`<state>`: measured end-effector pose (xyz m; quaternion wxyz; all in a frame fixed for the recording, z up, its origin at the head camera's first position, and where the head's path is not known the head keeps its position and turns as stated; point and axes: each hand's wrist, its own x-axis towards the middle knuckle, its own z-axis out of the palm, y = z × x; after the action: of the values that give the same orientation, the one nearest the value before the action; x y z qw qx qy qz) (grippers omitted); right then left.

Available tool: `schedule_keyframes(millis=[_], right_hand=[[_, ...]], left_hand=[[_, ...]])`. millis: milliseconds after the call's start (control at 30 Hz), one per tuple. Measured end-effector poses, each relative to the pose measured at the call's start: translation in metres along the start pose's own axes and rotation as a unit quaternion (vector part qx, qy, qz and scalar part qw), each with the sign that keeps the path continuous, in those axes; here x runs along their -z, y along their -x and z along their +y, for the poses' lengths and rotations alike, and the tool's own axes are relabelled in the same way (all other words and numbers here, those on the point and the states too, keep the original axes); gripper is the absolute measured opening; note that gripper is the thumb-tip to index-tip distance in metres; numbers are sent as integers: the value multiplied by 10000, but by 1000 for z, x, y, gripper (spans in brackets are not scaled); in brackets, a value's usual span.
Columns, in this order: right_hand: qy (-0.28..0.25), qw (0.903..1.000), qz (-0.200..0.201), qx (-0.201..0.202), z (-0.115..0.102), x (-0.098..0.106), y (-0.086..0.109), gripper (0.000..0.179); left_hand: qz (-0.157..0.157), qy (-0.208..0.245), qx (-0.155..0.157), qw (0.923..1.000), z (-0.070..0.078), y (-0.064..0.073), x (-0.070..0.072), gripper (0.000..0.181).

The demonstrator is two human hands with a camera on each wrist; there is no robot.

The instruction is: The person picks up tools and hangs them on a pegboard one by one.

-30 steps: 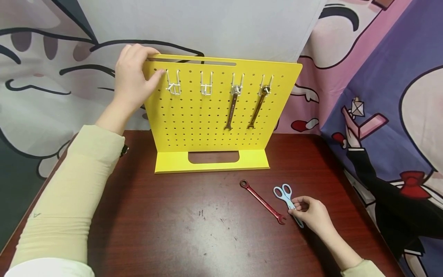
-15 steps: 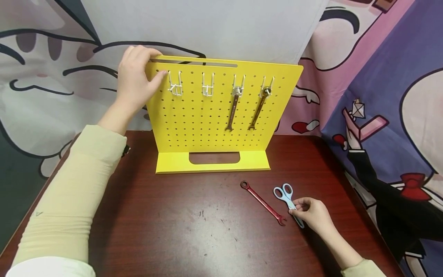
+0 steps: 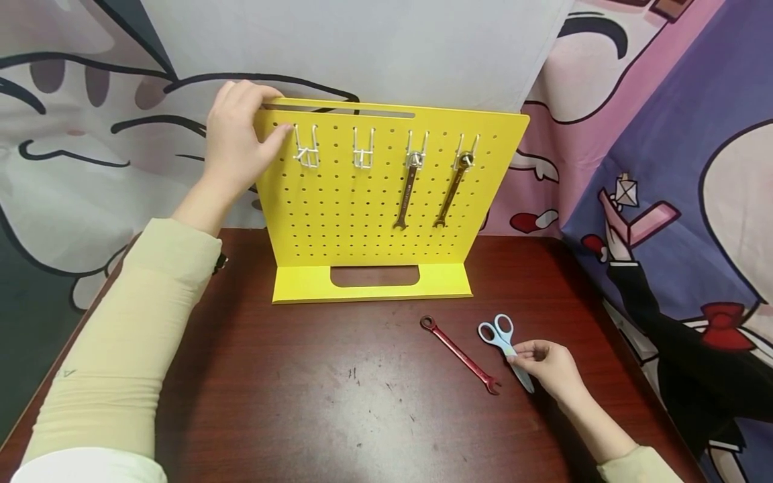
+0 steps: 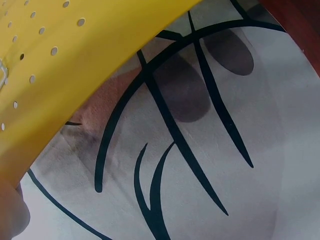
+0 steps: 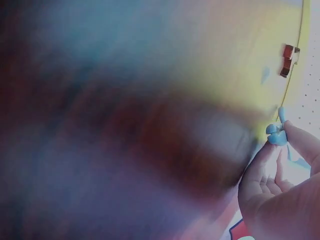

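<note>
My left hand grips the upper left corner of a yellow pegboard, thumb in front and fingers over the top edge. In the left wrist view only a bit of that hand shows beside the board. Between thumb and fingers, my right hand pinches light blue scissors near where the handles meet the blades. Their handle loops point away from me, toward the board. To their left, a red combination wrench lies on the table. The right wrist view is mostly blurred, with the pinched blue scissors at its right.
Two wrenches hang on the board's right hooks, a left one and a right one. Two white wire hooks, one far left and one beside it, hold nothing. Printed cloth surrounds the dark red table.
In my right hand the scissors have shifted slightly, up and to the right. The left hand stays on the board. The red wrench has not moved on the table.
</note>
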<state>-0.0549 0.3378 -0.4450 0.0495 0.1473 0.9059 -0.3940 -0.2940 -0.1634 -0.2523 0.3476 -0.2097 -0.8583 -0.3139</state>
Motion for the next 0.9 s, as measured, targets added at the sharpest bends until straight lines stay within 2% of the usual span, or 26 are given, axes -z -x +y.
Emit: schedule_keyframes(millis=[200, 367, 900], right_hand=[[-396, 9992, -33, 80, -9, -3, -7, 33], [-394, 9987, -29, 308, -20, -5, -14, 32], [-888, 9940, -44, 635, -72, -18, -31, 33]], left_hand=[[5, 2, -7, 10000, -1, 0, 0, 35], [40, 9, -54, 10000, -1, 0, -1, 35], [13, -14, -13, 10000, -1, 0, -1, 35]])
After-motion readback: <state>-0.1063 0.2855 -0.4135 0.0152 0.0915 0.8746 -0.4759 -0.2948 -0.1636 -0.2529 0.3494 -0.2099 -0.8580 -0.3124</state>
